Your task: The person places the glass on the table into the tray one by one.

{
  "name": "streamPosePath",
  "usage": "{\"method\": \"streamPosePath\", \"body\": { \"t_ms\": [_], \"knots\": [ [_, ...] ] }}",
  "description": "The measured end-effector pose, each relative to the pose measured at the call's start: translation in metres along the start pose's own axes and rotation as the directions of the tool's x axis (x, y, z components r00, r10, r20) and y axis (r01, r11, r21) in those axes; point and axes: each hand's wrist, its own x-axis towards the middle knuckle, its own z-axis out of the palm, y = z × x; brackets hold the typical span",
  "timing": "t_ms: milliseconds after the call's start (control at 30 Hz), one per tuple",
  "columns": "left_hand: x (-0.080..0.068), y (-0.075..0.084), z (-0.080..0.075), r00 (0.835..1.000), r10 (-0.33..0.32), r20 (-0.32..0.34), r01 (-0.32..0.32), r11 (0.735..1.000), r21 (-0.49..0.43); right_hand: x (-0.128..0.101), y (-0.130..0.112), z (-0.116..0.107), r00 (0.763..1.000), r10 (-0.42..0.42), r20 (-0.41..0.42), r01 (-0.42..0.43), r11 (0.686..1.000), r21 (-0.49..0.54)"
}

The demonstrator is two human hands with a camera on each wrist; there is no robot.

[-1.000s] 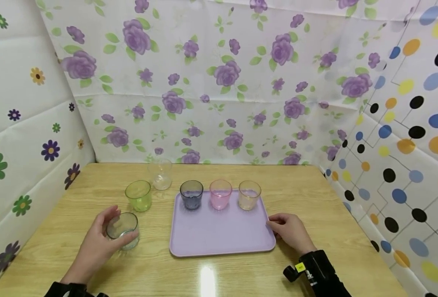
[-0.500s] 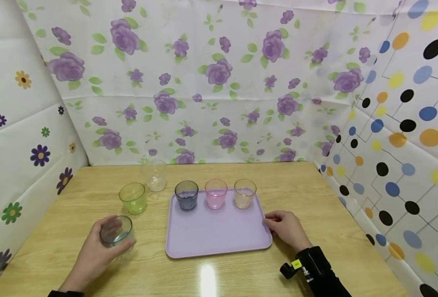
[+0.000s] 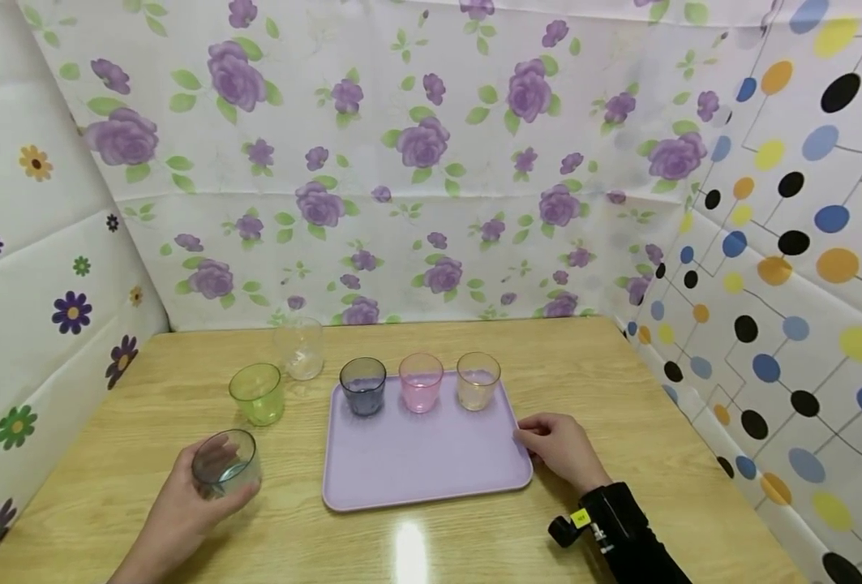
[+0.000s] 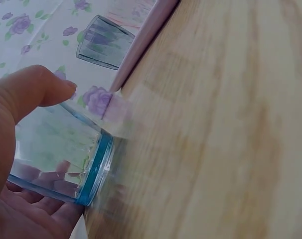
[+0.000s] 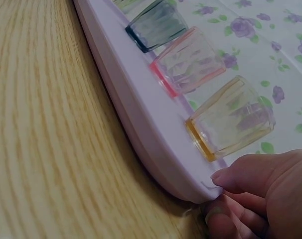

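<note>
On the wooden table [image 3: 620, 389], left of the lilac tray [image 3: 416, 462], the left hand [image 3: 182, 507] holds a clear blue-tinted glass [image 3: 225, 464]. Grip of this hand: thumb and fingers curled round the glass wall. In the left wrist view the thumb lies over the top of the glass [image 4: 61, 154] and the fingers [image 4: 41, 211] wrap beneath it; the thick blue base sits right at the table surface, but whether it touches or is just clear of it cannot be told. In the head view the glass looks slightly tilted.

Right hand [image 3: 560, 448] rests at the right edge of the tray. Grip: fingers curled against the rim, with the thumb [image 5: 240, 177] on top of the rim and fingers below, per the right wrist view.

Along the far edge of the tray, three glasses stand upright in a row: dark blue glass [image 3: 362, 386], pink glass [image 3: 420, 383], amber glass [image 3: 478, 380]. They stand near one another, not touching.

Off the tray, on the table: green glass [image 3: 257, 393] just left of the tray's far corner; colourless glass [image 3: 300, 349] behind it, nearer the flowered backdrop [image 3: 416, 162]. A dark sleeve [image 3: 620, 535] with a wrist-mounted device covers the right forearm.
</note>
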Motion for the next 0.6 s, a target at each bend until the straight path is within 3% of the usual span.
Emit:
{"method": "streamPosePath", "body": {
  "t_ms": [367,600],
  "knots": [
    [-0.0022,-0.0011,0.0026,0.999,0.017,-0.043,-0.018,1.0,-0.023,0.0014,0.0011,0.0023,1.0,0.004,-0.003,-0.004,1.0,0.008],
    [-0.003,0.0062,0.008,0.992,0.088,-0.088,-0.09,0.996,-0.023,0.0013,0.0029,0.0012,1.0,0.002,-0.005,-0.002,1.0,0.014]
  ]
}}
